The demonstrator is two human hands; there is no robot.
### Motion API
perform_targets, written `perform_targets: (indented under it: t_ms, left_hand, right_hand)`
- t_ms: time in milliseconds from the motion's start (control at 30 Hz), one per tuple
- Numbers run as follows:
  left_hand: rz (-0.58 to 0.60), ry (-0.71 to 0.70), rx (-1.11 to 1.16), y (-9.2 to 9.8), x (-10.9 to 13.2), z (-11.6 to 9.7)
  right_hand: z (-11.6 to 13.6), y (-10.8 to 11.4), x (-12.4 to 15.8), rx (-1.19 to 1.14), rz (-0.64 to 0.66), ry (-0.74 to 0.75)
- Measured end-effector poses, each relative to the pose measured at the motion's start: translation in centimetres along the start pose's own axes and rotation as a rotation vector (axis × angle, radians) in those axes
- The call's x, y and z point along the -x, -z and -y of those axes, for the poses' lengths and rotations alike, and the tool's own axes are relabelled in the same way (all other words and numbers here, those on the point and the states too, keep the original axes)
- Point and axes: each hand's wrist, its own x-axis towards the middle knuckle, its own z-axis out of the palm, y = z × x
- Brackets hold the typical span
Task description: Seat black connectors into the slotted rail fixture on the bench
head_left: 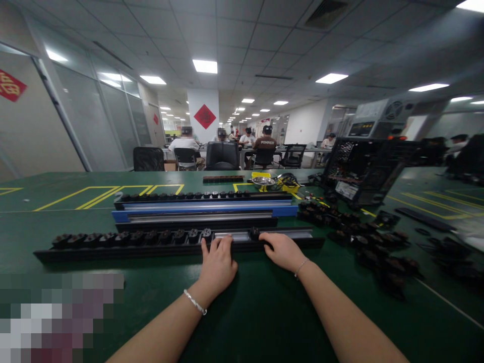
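A long black rail (162, 250) lies across the table in front of me, with a row of round black socket-like modules (151, 237) in its left and middle part. My left hand (219, 262) rests with fingers stretched over the rail's front edge, beside the last modules of the row. Farther right along the rail, the thumb and fingers of my right hand (283, 250) close on a single round black module (254, 233). A bare silvery stretch of channel (236, 236) shows between that module and the row.
Behind the rail lie a blue rail (212, 212) and another filled black rail (181, 196). Loose black modules (378, 247) are heaped at the right. A metal bowl (263, 181) and an opened computer case (363, 169) stand farther back. Several people sit beyond the table.
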Motion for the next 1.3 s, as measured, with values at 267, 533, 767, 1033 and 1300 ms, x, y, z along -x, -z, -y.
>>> perform_targets:
  t_ms: [267, 533, 767, 1033, 1300]
  left_hand:
    - [0.029, 0.004, -0.056, 0.2, 0.0, -0.1]
    - [-0.001, -0.002, -0.032, 0.0, 0.0, -0.1]
    - [0.032, 0.005, -0.08, 0.2, 0.0, -0.1]
    - [0.04, 0.013, -0.052, 0.4, 0.0, -0.2]
    - [0.045, 0.009, -0.09, 0.4, 0.0, -0.2]
  right_hand:
    - [-0.3, 0.1, 0.0, 0.004, -0.007, -0.005]
    - [-0.5, 0.3, 0.1, 0.015, -0.005, -0.014]
    - [-0.5, 0.7, 0.3, 0.02, 0.003, -0.04]
    - [-0.5, 1.0, 0.3, 0.027, 0.02, -0.058]
    - [-0.7, 1.1, 0.4, 0.026, 0.01, -0.05]
